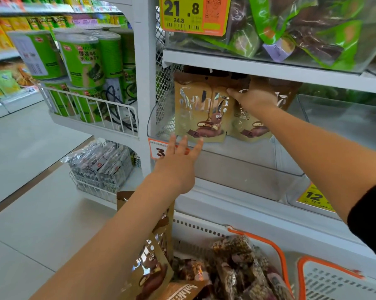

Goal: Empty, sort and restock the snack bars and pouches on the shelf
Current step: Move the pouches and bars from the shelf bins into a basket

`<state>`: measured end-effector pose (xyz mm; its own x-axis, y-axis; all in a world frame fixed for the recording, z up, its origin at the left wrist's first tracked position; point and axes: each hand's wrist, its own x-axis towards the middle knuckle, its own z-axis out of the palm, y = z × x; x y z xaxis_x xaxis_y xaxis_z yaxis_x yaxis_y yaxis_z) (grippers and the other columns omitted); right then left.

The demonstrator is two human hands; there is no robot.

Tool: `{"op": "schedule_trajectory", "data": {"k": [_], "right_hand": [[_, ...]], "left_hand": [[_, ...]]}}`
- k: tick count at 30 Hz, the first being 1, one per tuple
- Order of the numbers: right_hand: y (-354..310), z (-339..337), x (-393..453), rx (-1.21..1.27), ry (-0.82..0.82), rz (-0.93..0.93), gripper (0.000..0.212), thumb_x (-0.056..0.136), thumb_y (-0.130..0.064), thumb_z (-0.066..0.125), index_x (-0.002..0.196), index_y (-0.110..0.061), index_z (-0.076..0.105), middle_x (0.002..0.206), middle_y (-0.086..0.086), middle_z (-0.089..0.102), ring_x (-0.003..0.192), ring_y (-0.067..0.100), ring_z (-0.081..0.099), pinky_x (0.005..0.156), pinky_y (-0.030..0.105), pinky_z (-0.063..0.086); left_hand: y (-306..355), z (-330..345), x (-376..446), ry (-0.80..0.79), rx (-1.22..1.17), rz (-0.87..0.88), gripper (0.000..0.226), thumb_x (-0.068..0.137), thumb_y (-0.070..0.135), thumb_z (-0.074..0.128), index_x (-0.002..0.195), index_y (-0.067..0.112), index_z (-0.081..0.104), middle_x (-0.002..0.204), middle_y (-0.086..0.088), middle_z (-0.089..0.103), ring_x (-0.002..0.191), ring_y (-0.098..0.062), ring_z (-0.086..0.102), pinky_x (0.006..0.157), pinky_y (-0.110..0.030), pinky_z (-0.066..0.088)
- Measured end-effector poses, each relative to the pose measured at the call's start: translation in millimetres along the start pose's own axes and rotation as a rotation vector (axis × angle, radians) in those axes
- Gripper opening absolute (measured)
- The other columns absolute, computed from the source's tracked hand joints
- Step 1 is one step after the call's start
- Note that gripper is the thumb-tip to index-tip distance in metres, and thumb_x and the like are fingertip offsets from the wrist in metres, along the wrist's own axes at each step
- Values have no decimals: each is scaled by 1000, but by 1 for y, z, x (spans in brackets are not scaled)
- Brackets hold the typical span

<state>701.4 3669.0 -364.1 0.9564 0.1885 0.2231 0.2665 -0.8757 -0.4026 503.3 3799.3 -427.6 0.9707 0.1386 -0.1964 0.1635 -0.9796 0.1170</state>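
Two tan and brown Sablé pouches stand upright in a clear bin on the middle shelf: one on the left (201, 111), one on the right (254, 124). My right hand (253, 97) reaches in and grips the top of the right pouch, thumb near the left one. With its fingers spread and straight, my left hand (178, 156) hovers just below the left pouch's bottom edge. More Sablé pouches (152, 263) and wrapped snack bars (237, 263) lie in the orange-rimmed basket (276, 245) below.
A second orange-rimmed basket (334, 280) sits at lower right. The shelf above holds green and purple bags (291, 31) behind a price tag (193, 15). Green canisters (83, 61) fill a wire rack on the left, dark packets (102, 163) another below it. Open aisle floor lies left.
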Motion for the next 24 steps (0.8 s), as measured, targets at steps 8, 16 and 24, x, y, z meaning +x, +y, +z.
{"op": "schedule_trajectory", "data": {"k": [8,16,24], "right_hand": [[7,15,1,179,182,-151,45,84,-44,67,108,-6,61,101,13,67,95,29,61,69,26,37],[-12,15,-1,316,169,-142,45,90,-29,64,129,-7,56,127,13,59,115,26,54,92,24,38],[-6,5,-52,265,321,-278,22,89,-18,64,104,-2,67,100,16,67,92,27,58,71,21,30]], "left_hand": [[0,1,1,2,-4,5,92,95,10,49,145,35,-24,157,-2,-23,142,-31,-27,115,-54,20],[0,2,0,15,-11,13,93,94,10,49,145,35,-24,158,-3,-20,142,-31,-26,115,-53,19],[-8,-5,-4,1,-107,91,86,94,24,55,150,32,-9,159,-1,-13,144,-26,-22,117,-53,13]]}}
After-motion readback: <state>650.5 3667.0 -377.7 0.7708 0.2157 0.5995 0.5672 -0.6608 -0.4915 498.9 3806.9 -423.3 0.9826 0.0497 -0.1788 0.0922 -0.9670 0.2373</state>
